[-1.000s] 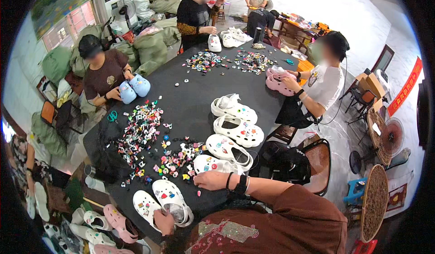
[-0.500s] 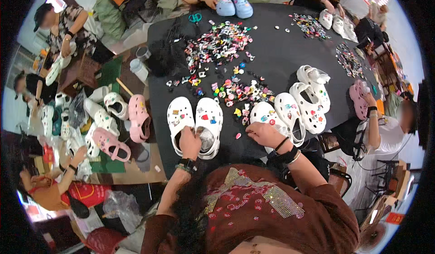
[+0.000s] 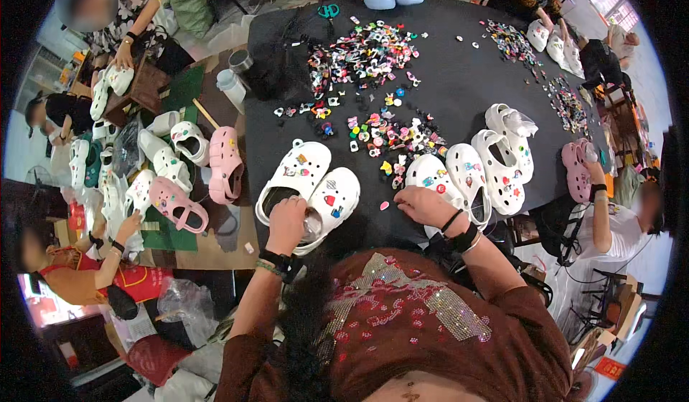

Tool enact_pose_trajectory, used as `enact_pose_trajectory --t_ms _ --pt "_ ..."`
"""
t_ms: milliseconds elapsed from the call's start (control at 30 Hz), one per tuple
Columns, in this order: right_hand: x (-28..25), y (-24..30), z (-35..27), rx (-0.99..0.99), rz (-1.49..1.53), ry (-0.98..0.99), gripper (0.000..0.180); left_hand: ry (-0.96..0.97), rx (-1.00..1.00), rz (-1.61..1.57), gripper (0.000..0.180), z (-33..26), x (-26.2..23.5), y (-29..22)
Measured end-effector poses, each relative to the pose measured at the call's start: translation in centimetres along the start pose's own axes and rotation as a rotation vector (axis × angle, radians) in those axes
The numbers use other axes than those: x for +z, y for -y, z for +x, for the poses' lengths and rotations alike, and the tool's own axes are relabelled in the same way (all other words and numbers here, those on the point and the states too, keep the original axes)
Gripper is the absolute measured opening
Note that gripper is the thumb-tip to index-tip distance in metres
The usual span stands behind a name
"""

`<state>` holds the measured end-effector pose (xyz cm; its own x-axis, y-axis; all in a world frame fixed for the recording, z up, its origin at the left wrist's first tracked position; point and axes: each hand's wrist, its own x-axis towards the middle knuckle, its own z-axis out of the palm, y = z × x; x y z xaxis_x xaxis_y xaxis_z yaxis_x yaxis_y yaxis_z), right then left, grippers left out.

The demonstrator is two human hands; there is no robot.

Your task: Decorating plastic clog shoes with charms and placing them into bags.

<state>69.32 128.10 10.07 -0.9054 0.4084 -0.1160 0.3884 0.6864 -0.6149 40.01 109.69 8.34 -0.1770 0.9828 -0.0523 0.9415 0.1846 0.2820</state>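
Left hand point(image 3: 286, 223) closed on white clog pair point(image 3: 310, 183), few charms fitted; right hand point(image 3: 423, 205) pinching by decorated clogs point(image 3: 448, 180); loose charms point(image 3: 387, 133) heaped on desk point(image 3: 459, 79), plenty left.

Workshop — clogs point(image 3: 307, 185), charm piles point(image 3: 373, 50)

White clogs point(image 3: 308, 187) with multicoloured charms, black table point(image 3: 459, 79), pink clogs point(image 3: 226, 164), maroon sequinned shirt point(image 3: 402, 323)

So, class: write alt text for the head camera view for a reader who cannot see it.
A person's left hand rests on a pair of white clogs on a black table, the right hand beside another white pair. Small colourful charms lie scattered beyond.
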Motion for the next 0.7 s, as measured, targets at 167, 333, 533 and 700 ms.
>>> enact_pose_trajectory --t_ms 167,333,533,700 --pt "2.6 -1.7 0.4 0.028 -0.036 0.124 0.02 -0.268 -0.083 -0.214 0.023 -1.5 1.4 1.1" --pt "3.8 -2.3 1.2 -0.027 -0.189 0.282 0.025 -0.117 -0.129 -0.348 0.038 -1.8 1.8 2.3" --pt "4.6 -3.4 1.3 0.003 -0.237 0.17 0.028 -0.165 -0.508 -0.694 0.035 -2.1 0.7 2.7" --pt "5.2 -4.0 1.3 -0.014 -0.245 0.135 0.03 -0.542 -0.331 -0.23 0.038 -0.2 0.0 1.7"
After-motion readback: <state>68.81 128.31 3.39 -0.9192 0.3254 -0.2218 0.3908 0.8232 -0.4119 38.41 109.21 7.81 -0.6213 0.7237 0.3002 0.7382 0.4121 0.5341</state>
